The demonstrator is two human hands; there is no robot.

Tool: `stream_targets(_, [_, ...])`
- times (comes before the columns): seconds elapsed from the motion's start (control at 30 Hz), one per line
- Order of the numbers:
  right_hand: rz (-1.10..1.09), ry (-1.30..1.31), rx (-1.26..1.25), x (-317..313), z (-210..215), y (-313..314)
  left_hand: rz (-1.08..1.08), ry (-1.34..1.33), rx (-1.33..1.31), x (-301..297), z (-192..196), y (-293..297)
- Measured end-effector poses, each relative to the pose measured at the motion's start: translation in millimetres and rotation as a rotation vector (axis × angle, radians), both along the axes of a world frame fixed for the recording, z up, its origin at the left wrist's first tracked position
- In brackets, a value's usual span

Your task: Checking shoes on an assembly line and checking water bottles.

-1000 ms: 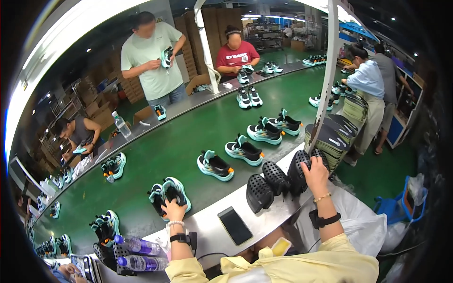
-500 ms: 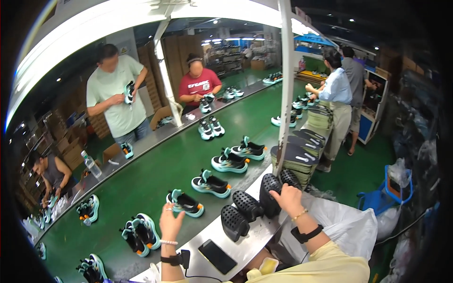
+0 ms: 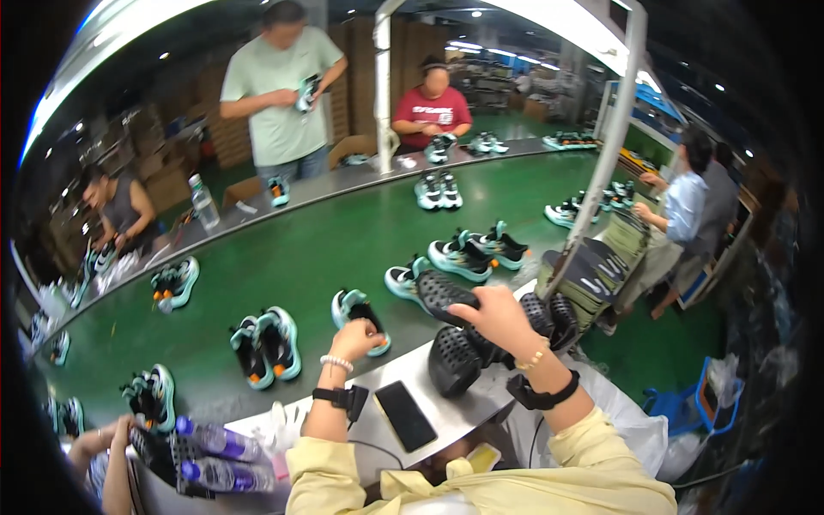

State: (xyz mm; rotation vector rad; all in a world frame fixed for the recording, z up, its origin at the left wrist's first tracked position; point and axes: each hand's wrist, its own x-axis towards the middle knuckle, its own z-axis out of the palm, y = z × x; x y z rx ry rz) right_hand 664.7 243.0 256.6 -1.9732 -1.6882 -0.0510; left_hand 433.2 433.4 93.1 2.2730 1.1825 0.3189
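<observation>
My left hand [image 3: 352, 341] has its fingers curled onto the heel end of a black and mint-green sneaker [image 3: 350, 306] on the green belt. In my right hand [image 3: 505, 322] is a black shoe-shaped form dotted with round dimples [image 3: 442, 293], raised and tilted, the thumb along its near end. It overlaps another sneaker [image 3: 400, 279] on the belt behind it. Below my right hand, another dimpled black form [image 3: 453, 365] stands on the metal ledge [image 3: 470, 410]; more are partly hidden behind my wrist.
A phone [image 3: 405, 416] lies on the ledge near my left wrist. Paired sneakers [image 3: 266, 346] sit along the green belt [image 3: 343, 227]. Purple-labelled bottles [image 3: 227, 475] and a co-worker's hands [image 3: 118, 429] are at lower left. A white post [image 3: 608, 146] rises at right, beside stacked insole-shaped pieces [image 3: 601, 262].
My right hand has lifted a black form off the ledge and moved it over the belt. My left hand has closed onto a sneaker's heel end. The view has swung right.
</observation>
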Motion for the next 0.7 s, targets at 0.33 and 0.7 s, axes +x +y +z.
stream_targets(0.33, [0.224, 0.386, -0.858, -95, -74, 177, 0.409, -0.601, -0.045, -22, -96, 75])
stream_targets(0.7, [-0.068, -0.153, -0.213, -152, -197, 211, 0.392, -0.418, -0.142, -23, -65, 63])
